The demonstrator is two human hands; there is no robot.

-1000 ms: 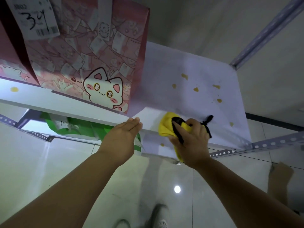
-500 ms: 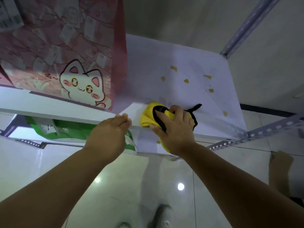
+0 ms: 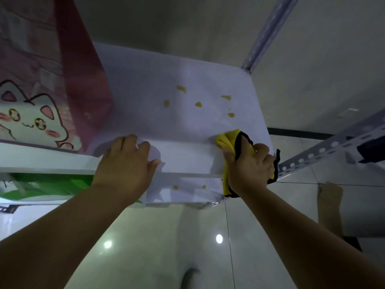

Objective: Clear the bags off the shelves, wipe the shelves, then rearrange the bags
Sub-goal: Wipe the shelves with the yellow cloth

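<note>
One yellow cloth (image 3: 226,140) bunches under the right hand's (image 3: 248,171) curled fingers (image 3: 262,149).

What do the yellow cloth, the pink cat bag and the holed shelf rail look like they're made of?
Yellow cloth: soft fabric, perhaps microfibre; it bunches, with a black sewn edge.
Pink cat bag: probably paper or coated card, matte; flat stiff sides, sharp crease.
Shelf rail: painted metal with punched holes.
</note>
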